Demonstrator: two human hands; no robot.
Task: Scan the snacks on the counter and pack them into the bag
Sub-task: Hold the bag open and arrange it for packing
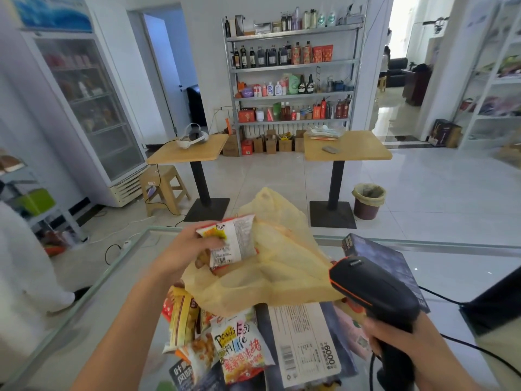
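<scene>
My left hand [194,246] grips a small snack packet [234,241], white and red with a barcode on its back, held at the mouth of the yellow plastic bag [270,272] lying on the glass counter [118,277]. My right hand [394,337] holds a black barcode scanner [369,286] by its handle, its head pointing left toward the bag. Several more snack packets [239,351] lie in a heap on the counter below the bag, next to a white box with a barcode [304,345].
A dark box [386,263] sits behind the scanner. The scanner's cable [479,348] runs off to the right. Beyond the counter stand two wooden tables [346,148], a stool [163,187], a bin [368,201], shelves of bottles and a fridge. A person in white stands at the left edge.
</scene>
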